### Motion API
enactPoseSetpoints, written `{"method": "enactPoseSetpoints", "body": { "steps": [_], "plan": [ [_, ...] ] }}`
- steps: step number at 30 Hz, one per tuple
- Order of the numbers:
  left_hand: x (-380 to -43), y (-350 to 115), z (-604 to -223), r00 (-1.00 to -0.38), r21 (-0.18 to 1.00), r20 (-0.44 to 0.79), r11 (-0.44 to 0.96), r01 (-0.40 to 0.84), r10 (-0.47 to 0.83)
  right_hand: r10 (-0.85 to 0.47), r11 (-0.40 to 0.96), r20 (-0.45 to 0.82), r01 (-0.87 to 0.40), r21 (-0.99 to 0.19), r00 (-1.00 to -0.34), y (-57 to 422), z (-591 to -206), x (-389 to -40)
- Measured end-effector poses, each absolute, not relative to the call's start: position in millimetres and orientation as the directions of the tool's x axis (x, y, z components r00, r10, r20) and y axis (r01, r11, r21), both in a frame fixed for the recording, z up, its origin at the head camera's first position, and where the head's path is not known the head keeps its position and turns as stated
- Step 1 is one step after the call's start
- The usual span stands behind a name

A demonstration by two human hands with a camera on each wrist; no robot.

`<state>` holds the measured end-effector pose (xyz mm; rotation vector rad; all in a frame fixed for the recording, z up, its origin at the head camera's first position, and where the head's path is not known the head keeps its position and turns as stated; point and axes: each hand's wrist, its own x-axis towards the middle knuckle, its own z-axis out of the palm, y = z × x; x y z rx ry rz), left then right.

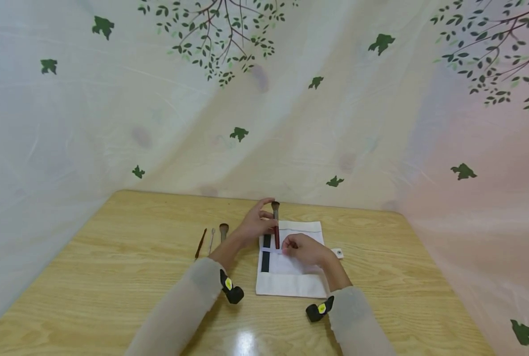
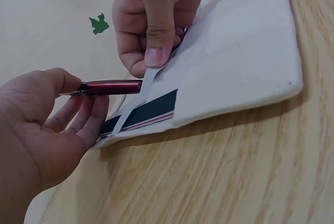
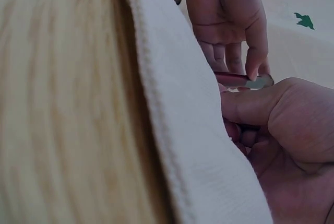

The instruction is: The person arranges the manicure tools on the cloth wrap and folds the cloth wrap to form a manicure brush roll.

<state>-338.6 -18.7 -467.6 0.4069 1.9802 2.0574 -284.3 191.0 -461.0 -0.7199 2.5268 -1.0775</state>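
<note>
L hand [image 1: 253,226] pinching brush [image 1: 277,238] over white cloth case [image 1: 291,286]; R hand [image 1: 306,249] pinching white strap [image 2: 147,84]; brush prob. light, stiff; handle [image 2: 112,86] likely slick, bristles [image 1: 275,204] soft, best held mid-handle

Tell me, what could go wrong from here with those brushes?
The red-handled brush might catch on the white strap that the right hand pinches. It could slip, since the left hand holds it only by thumb and fingers. The left arm might nudge the thick-headed brush it partly hides in the head view.
</note>
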Motion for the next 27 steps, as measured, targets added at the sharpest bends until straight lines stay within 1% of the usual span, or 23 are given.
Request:
{"method": "enactPoseSetpoints", "body": {
  "steps": [7,12,14,23,27],
  "plan": [
    [-339.8,-17.7,-469.1,-0.912,0.999,0.029,0.016,0.039,0.409,-0.568,0.578,-0.066,-0.341,-0.742,-0.82,191.2,-459.6,-283.2],
    [-340.2,-18.8,-469.1,-0.908,0.996,0.011,0.071,0.045,0.418,-0.551,0.593,-0.084,-0.319,-0.74,-0.83,190.0,-458.9,-282.8],
    [-340.5,-18.7,-469.5,-0.906,0.996,0.008,0.078,0.046,0.423,-0.544,0.597,-0.094,-0.306,-0.742,-0.834,190.1,-458.6,-282.5],
    [-342.6,-20.5,-470.0,-0.874,0.994,0.012,0.088,0.063,0.485,-0.564,0.579,-0.077,-0.327,-0.747,-0.822,190.3,-459.2,-283.9],
    [-342.1,-20.2,-469.4,-0.869,0.993,0.006,0.097,0.062,0.494,-0.559,0.588,-0.08,-0.327,-0.74,-0.825,190.7,-459.6,-283.9]
  ]
}}
